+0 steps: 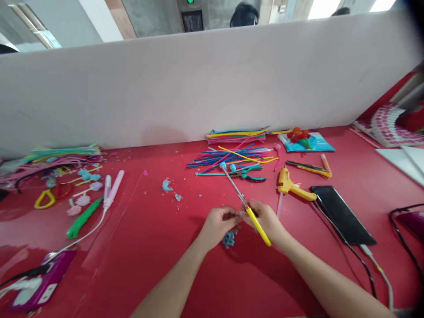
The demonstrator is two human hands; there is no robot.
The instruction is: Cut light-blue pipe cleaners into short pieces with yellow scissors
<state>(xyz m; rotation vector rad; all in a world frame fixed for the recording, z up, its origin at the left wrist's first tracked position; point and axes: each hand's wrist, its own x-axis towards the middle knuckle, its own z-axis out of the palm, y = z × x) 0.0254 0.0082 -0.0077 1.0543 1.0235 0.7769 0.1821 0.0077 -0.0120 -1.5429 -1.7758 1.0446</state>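
My right hand (265, 218) is closed around yellow-handled scissors (256, 225), seen nearly edge-on, their metal blades pointing away up the table. Close against it, my left hand (220, 225) has its thumb and fingers pinched together at the right fingertips; what lies between them is too small to make out. Just below the left fingers sit short light-blue fuzzy pieces (228, 239) on the red table (159, 265). Past the blade tips are small light-blue fuzzy balls (232, 168) and black-and-teal pliers (248, 175).
Coloured pipe cleaners (235, 157) lie along the white partition (185, 88). Blue scraps (166, 186) are scattered left of centre. On the right are a yellow glue gun (291, 187), a utility knife (309, 168) and a corded black phone (341, 214). A pink hot tool (113, 190) and purple power bank (49, 278) lie left.
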